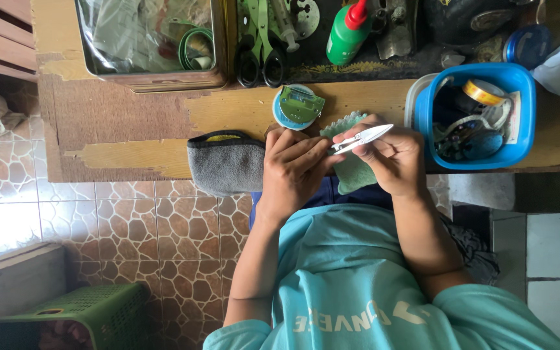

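right hand (393, 159): I have it closed around the white thread snips (361, 138), blades pointing toward the left hand, tips just beside its fingertips.
left hand (293, 172): fingers curled and pinching the edge of the green knitted piece (352, 170); exact pinch point is hidden behind the fingers.
green piece: lies between both hands, hanging over the bench edge above my lap; upper scalloped edge rests on the bench (247, 110).
step, my read: trimming a thread end at the edge of the piece.
doing it well: I'd keep the thread taut with the left pinch, bring only the blade tips to it, cut close but clear of the knit loops, and keep fingertips out of the blade line.
risk: tips sit very near the left fingers; a nick in the fabric or skin is the likely failure.
bench surface: worn wood, peeling yellow coat, bare patches.
on bench: grey pouch (225, 162) just left of the left hand; round blue tin with a green part on it (298, 107); blue tub (471, 113) of spools and bits on the right; scissors (260, 45); green glue bottle (347, 31); framed tray under plastic (150, 39).
room: brown stone-pattern floor tiles (163, 227); green plastic basket (72, 321) lower left.
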